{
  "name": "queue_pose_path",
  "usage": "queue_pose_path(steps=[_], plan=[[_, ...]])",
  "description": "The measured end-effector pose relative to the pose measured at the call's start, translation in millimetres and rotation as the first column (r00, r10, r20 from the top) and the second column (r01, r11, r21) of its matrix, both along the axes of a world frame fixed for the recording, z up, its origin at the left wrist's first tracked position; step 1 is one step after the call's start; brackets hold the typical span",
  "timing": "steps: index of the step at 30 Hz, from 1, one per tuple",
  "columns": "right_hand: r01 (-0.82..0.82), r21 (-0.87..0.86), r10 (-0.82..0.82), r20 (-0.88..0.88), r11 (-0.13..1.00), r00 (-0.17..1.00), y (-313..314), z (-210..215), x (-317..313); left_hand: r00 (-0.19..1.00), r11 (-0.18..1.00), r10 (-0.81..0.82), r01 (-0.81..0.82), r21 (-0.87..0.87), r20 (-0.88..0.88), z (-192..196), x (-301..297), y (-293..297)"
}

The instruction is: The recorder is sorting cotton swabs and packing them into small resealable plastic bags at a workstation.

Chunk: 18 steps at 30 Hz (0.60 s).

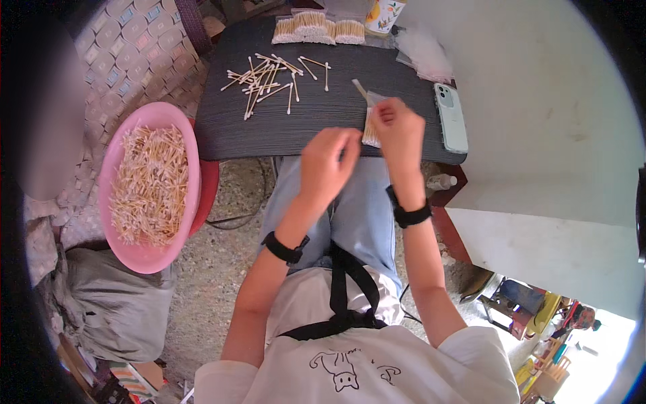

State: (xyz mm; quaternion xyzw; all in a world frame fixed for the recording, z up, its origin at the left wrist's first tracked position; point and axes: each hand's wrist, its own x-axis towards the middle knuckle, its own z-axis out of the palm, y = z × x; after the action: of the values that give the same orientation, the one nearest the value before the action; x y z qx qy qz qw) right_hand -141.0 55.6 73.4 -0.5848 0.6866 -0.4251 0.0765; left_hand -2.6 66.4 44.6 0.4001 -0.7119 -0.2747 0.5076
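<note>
My right hand (398, 128) grips a small clear bag of cotton swabs (370, 133) at the near edge of the dark board (282, 124) lying across my lap. My left hand (328, 165) hovers just left of it, fingers curled; whether it pinches anything I cannot tell. A scatter of loose wooden cotton swabs (266, 81) lies on the board's far half. Packed bags of swabs (316, 28) sit in a row at the board's far edge. A single flat stick (360, 88) lies near my right hand.
A pink basin (138, 252) heaped with swabs stands at my left. A pale green phone (451, 116) lies on the board's right edge. Empty clear bags (424, 55) are at the far right. A white wall (552, 135) rises on the right; a grey sack (111, 306) sits at lower left.
</note>
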Motion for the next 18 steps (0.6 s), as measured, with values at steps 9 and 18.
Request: queue_pose_path(steps=[9, 18], plan=[[0.046, -0.061, -0.046, 0.010, 0.997, 0.999, 26.1, -13.5, -75.9, 0.902, 0.981, 0.117, -0.039, -0.192, 0.415, -10.9, -75.0, 10.0], [0.048, -0.027, -0.049, -0.037, 0.999, 0.998, 40.6, -24.7, -78.8, 0.925, 0.969, -0.085, 0.164, -0.187, 0.371, -12.7, -3.3, -18.8]])
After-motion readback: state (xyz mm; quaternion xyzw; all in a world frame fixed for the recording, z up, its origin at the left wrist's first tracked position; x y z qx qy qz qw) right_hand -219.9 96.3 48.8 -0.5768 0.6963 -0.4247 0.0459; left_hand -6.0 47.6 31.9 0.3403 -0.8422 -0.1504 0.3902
